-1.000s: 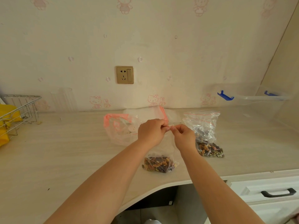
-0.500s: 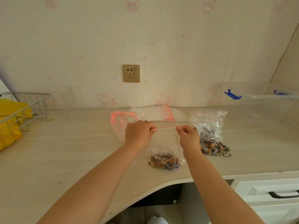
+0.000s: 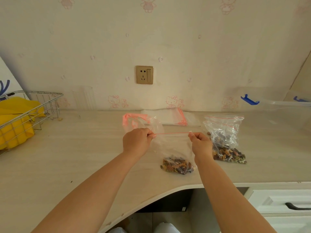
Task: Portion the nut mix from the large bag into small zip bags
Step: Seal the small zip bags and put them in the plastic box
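- Left hand pinches the left end of the small zip bag's red zip strip, fingers curled tight.
- Right hand pinches the strip's right end the same way; strip taut and level between them.
- Zip bag hangs below the strip, nut mix in its bottom resting on the countertop (near the front edge).
- Right of that bag: more clear bags holding nuts, close by.
- Behind it: stack of empty zip bags by the wall, crumpled pink-topped bag just left of the stack.
- Far left of it: wire basket with yellow cloth.
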